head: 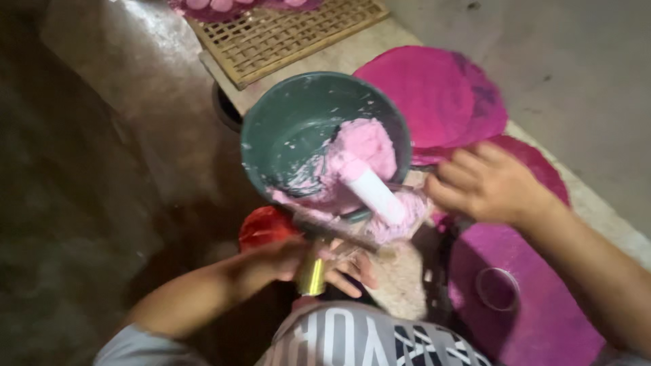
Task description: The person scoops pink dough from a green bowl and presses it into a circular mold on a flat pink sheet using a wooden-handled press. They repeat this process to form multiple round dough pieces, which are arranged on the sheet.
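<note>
A dark green bowl (285,129) tilts toward me, with pink dough (363,146) stuck to its lower right side. A white tube (376,193) smeared with pink dough pokes out over the rim. My left hand (305,261) grips a brass-coloured cylinder (312,274) just below the bowl. My right hand (485,183) hovers to the right of the bowl with fingers spread, close to the dough-covered tube end; whether it touches is blurred.
Magenta round sheets (434,91) lie overlapped to the right on a ledge. A metal ring (497,288) rests on a magenta sheet at lower right. A woven bamboo tray (285,34) lies behind the bowl. A red object (264,227) sits under the bowl.
</note>
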